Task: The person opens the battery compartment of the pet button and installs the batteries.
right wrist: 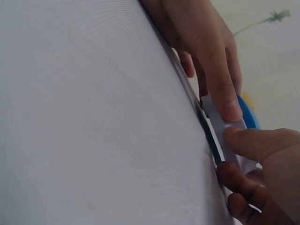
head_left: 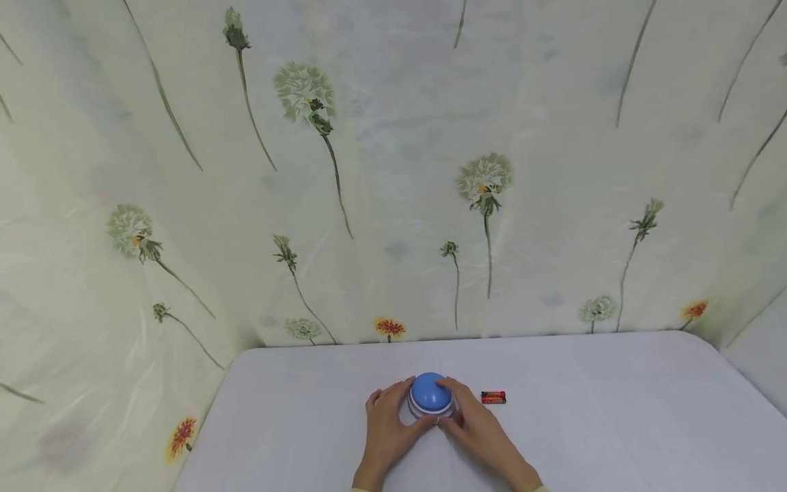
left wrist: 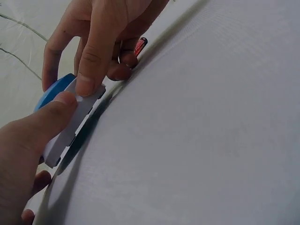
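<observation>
A round push button (head_left: 431,393) with a blue dome and a white base is between the two hands. My left hand (head_left: 389,420) grips its left side, thumb along the front of the base. On the other side my right hand (head_left: 479,424) holds the base, with a finger reaching over the blue dome. In the left wrist view both thumbs press on the white rim (left wrist: 70,126), their tips close together. Small dark feet show under the base, and a shadowed gap lies between it and the cloth. The button's far side is hidden.
Two small red-and-black batteries (head_left: 494,397) lie side by side on the white-covered table (head_left: 615,424), just right of the right hand. Behind the table's back edge hangs a pale curtain (head_left: 393,171) printed with dandelions.
</observation>
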{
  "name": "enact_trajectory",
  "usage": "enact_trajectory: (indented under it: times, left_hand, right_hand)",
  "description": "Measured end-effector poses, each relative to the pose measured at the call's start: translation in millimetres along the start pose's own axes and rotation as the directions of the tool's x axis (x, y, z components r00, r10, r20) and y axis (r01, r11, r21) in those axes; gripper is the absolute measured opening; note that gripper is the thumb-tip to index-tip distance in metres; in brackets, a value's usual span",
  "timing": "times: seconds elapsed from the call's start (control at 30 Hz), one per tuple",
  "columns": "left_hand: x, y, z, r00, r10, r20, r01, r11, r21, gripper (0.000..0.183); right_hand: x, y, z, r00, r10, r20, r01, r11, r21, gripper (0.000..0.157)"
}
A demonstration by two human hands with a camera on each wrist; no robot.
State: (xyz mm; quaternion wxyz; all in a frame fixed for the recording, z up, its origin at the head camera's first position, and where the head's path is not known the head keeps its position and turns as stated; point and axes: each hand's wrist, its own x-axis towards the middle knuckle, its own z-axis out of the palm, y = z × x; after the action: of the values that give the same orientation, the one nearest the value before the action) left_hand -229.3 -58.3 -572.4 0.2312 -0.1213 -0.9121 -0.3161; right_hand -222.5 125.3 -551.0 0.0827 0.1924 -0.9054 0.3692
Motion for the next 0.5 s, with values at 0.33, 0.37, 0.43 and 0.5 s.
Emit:
enact_trajectory:
  times: [0.33,0.37,0.43,0.5]
  left_hand:
    - [-1.7,2.6,-4.4,0.988,-0.08,0.133,0.127,0.911,-0.393,0.063]
    - [-1.3,2.7,-5.4,0.989,-0.065,0.134,0.117,0.892,-0.436,0.062]
    - [0.2,2.9,-7.5,0.992,-0.024,0.121,0.081,0.866,-0.493,0.062]
    - [2.3,2.4,-9.0,0.995,0.03,0.097,0.023,0.863,-0.504,0.066]
  right_hand:
    - [-7,0,-10.5,0.997,0.043,0.069,-0.055,0.983,0.174,0.054]
    - [-7,-1,-12.3,0.996,0.047,0.081,-0.062,0.981,0.182,0.053]
    - [-5,-4,-16.5,0.994,0.049,0.099,-0.068,0.977,0.2,0.052]
    - [-3,-7,-21.7,0.993,0.054,0.106,-0.076,0.973,0.217,0.051]
